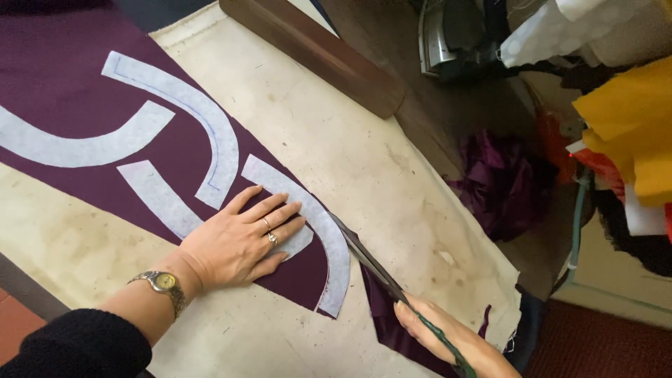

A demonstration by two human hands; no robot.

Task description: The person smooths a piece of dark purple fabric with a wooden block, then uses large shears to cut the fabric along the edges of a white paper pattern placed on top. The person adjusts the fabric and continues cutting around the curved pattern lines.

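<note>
Carefully now, because the cut runs right along the outer edge of the curved white interfacing strip (318, 224) pressed onto the dark plum woven cloth (63, 77). My left hand (241, 241) lies flat and open, fingers spread, palm on the plum cloth and fingertips over the inner part of that white strip, so the fabric stays smooth against the stained cream padded table cover (364, 161). My right hand (448, 336) is closed around the green-wrapped handles of the long steel scissors (371, 266), low at the right near the table's edge; the blades point up and left, their tips just beside the strip's outer curve.

To do this well, I judge the blades should stay low on the table cover, with the lower one sliding under the cloth rather than lifting it. Long, even closes would suit the gentle curve better than short snips, which could leave a jagged edge. My flat hand ought to keep close to the blades without lying in their path, since loose cloth could drift and pull the line off the white edge.

Three more curved white strips (175, 119) lie on the plum cloth up and to the left, well apart from the blades. A dark brown wooden block (315, 56) rests on the table's far edge, and crumpled purple fabric (500, 182) lies beyond it.
</note>
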